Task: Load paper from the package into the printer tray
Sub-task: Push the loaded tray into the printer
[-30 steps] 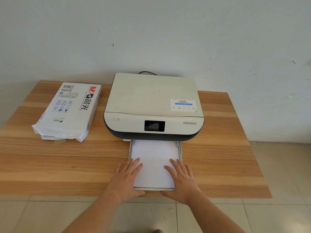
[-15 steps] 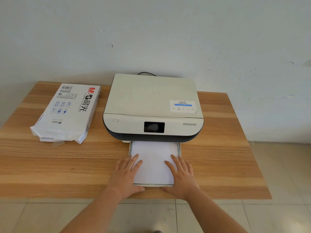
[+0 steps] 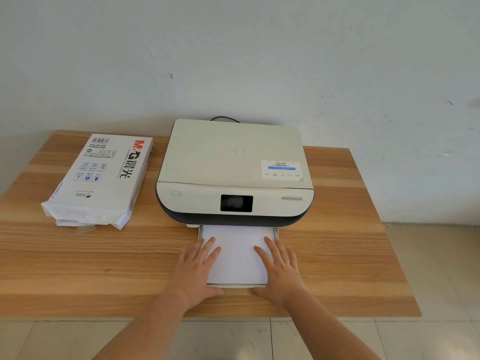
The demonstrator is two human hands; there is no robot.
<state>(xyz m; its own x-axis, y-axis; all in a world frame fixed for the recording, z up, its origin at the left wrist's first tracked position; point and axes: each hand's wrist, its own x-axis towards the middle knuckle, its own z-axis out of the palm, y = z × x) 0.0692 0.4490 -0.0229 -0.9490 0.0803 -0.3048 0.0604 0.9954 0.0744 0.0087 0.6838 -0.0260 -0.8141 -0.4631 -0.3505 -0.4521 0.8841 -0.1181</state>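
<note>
A white printer (image 3: 233, 172) with a dark front band and a small screen stands at the middle of the wooden table (image 3: 337, 255). Its paper tray (image 3: 237, 285) sticks out toward me, filled with a stack of white paper (image 3: 237, 253). My left hand (image 3: 197, 271) lies flat on the tray's left side, fingers straight on the paper, thumb against the front edge. My right hand (image 3: 279, 268) lies flat on the right side in the same way. The opened white paper package (image 3: 101, 178) lies on the table to the left of the printer.
A black cable (image 3: 224, 118) runs out behind the printer along the white wall. The table's front edge is just below my wrists, with tiled floor (image 3: 259, 339) beneath and to the right.
The tray with the paper has slid further into the printer under both flat hands, so less of it sticks out than a second ago.
</note>
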